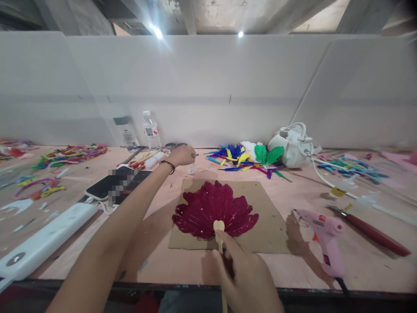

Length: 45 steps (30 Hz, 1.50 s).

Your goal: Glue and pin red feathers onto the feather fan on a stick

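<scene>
A dark red feather fan (216, 204) lies on a brown cardboard sheet (269, 208), with a few small white dots on its feathers. My right hand (244, 269) is closed around its pale wooden handle (219, 225), which has a heart-shaped top. My left hand (183, 155) reaches to the back of the table, fingers pinched together. A small greenish tip shows beside those fingers, too small to name. Just below it sits a small clear container or packet (192, 170).
A pink glue gun (325, 237) and a red-handled cutter (374, 232) lie on the right. Colourful feathers (241, 156) and a white bag (289, 145) stand at the back. Left are phones (109, 180), a white power strip (55, 237) and a water bottle (151, 130).
</scene>
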Available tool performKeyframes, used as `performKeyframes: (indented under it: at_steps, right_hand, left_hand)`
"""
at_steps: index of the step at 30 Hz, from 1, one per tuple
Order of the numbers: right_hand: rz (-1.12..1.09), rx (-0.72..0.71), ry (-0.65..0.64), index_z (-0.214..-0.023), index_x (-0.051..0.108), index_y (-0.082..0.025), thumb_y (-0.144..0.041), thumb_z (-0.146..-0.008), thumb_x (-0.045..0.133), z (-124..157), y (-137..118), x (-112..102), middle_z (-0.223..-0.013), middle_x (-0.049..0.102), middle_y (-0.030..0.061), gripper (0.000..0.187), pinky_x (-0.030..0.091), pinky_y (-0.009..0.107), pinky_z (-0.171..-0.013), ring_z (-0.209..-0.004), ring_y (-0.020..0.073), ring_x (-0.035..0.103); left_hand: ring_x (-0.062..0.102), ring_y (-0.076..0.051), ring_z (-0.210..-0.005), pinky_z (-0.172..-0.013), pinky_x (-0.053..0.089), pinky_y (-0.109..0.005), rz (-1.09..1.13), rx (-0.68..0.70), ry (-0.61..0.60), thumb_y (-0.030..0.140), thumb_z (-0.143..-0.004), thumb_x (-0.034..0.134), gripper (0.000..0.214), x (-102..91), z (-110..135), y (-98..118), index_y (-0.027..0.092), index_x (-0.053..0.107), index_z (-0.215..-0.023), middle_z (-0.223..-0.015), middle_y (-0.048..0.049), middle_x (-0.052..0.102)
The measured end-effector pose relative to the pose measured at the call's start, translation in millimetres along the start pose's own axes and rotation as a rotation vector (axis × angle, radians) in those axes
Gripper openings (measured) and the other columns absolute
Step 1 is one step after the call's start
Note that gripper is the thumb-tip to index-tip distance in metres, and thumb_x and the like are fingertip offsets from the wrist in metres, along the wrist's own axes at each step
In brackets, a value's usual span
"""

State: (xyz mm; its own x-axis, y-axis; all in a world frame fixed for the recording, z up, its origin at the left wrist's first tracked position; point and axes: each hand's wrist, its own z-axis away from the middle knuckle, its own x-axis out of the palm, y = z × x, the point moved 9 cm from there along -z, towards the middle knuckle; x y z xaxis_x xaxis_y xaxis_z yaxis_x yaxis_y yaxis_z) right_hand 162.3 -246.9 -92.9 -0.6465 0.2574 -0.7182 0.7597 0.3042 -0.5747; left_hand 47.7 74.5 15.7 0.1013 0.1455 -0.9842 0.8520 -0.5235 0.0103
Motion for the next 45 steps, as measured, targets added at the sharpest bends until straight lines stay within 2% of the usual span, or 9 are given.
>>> performKeyframes:
  at_steps: [4,8,14,19,24,32,38,41,45]
  right_hand:
    - [-0.110,0.012,0.078,-0.145,0.056,-0.017,-0.033,-0.105,0.050,0.8,3.9,-13.4,-0.088,0.074,0.0062,0.044,0.053,0.025,-0.059,-0.068,0.0189,0.070]
    - [-0.209,0.030,0.200,-0.133,0.064,-0.019,-0.033,-0.103,0.054,0.9,4.5,-30.9,-0.084,0.070,0.0025,0.035,0.056,0.024,-0.063,-0.068,0.0163,0.068]
    - [-0.508,0.167,0.290,-0.122,0.068,-0.018,-0.040,-0.102,0.057,4.3,19.5,-38.7,-0.091,0.076,0.0075,0.031,0.056,0.022,-0.053,-0.064,0.0161,0.072]
    - [-0.560,0.215,0.263,-0.123,0.070,-0.019,-0.044,-0.102,0.060,6.0,27.1,-32.1,-0.106,0.079,0.0126,0.034,0.058,0.023,-0.054,-0.069,0.0179,0.074]
    - [-0.501,0.153,0.294,-0.106,0.077,-0.021,-0.039,-0.101,0.061,7.0,22.8,-35.4,-0.094,0.079,0.0076,0.025,0.057,0.023,-0.059,-0.073,0.0188,0.075]
    - [-0.512,0.094,0.343,-0.096,0.077,-0.021,-0.027,-0.099,0.062,9.7,14.0,-48.3,-0.064,0.069,-0.0016,0.016,0.051,0.018,-0.046,-0.044,0.0119,0.062]
    - [-0.380,-0.059,0.441,-0.095,0.080,-0.024,-0.016,-0.093,0.065,9.7,-2.2,-64.3,-0.081,0.080,0.0007,0.017,0.060,0.017,-0.058,-0.060,0.0137,0.074]
    - [-0.281,-0.148,0.531,-0.098,0.081,-0.024,-0.012,-0.091,0.065,13.3,-8.2,-73.2,-0.086,0.081,0.0005,0.020,0.062,0.016,-0.068,-0.069,0.0138,0.077]
    - [-0.245,-0.204,0.578,-0.099,0.081,-0.023,-0.009,-0.092,0.067,18.1,-11.2,-75.7,-0.092,0.081,0.0013,0.022,0.062,0.014,-0.073,-0.073,0.0127,0.078]
  left_hand:
    - [0.065,-0.019,-0.079,-0.072,0.045,-0.026,0.110,0.092,-0.035,0.025,-0.080,0.064,0.014,-15.7,6.1,16.5,0.016,0.073,-0.075,-0.080,-0.0061,0.072]
    - [0.057,-0.014,-0.067,-0.064,0.039,-0.025,0.240,0.235,-0.106,0.032,-0.087,0.062,0.021,-25.3,27.7,56.8,0.016,0.072,-0.079,-0.074,-0.0019,0.068]
    - [0.063,-0.016,-0.080,-0.075,0.046,-0.027,0.559,0.634,-0.107,0.038,-0.097,0.060,0.025,-41.0,108.3,143.6,0.017,0.072,-0.089,-0.086,-0.0028,0.072]
    - [0.065,-0.015,-0.082,-0.077,0.049,-0.025,0.707,0.712,-0.153,0.024,-0.099,0.062,0.015,-43.0,170.8,177.2,0.018,0.071,-0.089,-0.089,-0.0041,0.075]
    - [0.067,-0.015,-0.080,-0.073,0.049,-0.024,0.784,0.711,-0.149,0.023,-0.099,0.063,0.014,-35.6,197.3,183.7,0.018,0.072,-0.090,-0.090,-0.0061,0.076]
    - [0.067,-0.015,-0.080,-0.075,0.051,-0.025,0.929,0.623,-0.155,0.029,-0.097,0.067,0.016,-26.8,203.4,177.3,0.016,0.075,-0.092,-0.089,-0.0072,0.076]
    - [0.059,-0.011,-0.069,-0.064,0.043,-0.022,1.093,0.381,-0.291,0.038,-0.098,0.065,0.034,-6.5,198.8,169.4,0.014,0.074,-0.076,-0.076,-0.0042,0.070]
    - [0.060,-0.011,-0.071,-0.065,0.044,-0.021,1.196,0.307,-0.416,0.037,-0.090,0.076,0.026,8.4,202.4,171.9,0.012,0.078,-0.081,-0.078,-0.0045,0.073]
    - [0.061,-0.012,-0.075,-0.068,0.045,-0.020,1.281,0.179,-0.436,0.028,-0.083,0.081,0.017,18.8,203.3,167.3,0.012,0.082,-0.086,-0.080,-0.0046,0.074]
